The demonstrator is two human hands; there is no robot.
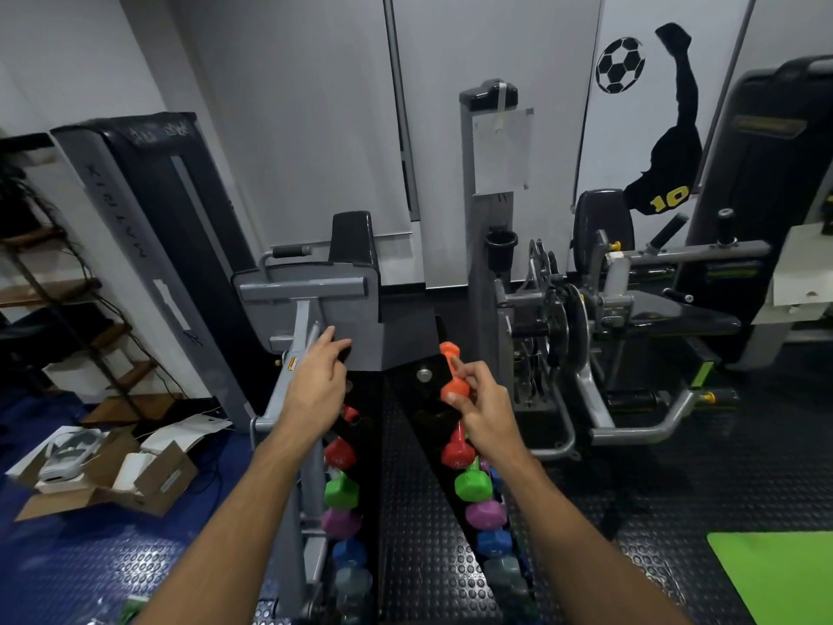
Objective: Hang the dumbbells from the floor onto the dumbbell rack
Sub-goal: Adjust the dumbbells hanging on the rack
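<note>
- Right hand (480, 401): closed around orange dumbbell (453, 374), held tilted at top of rack (419, 385).
- Left hand (318, 381): fingers loosely spread, empty, beside rack's top.
- Coloured dumbbells (473, 482): already racked below.

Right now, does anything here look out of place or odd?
Nothing on the dumbbell rack stands out. Off to the left, an opened cardboard box and loose papers lie on the blue floor, clutter unrelated to the weights.
</note>
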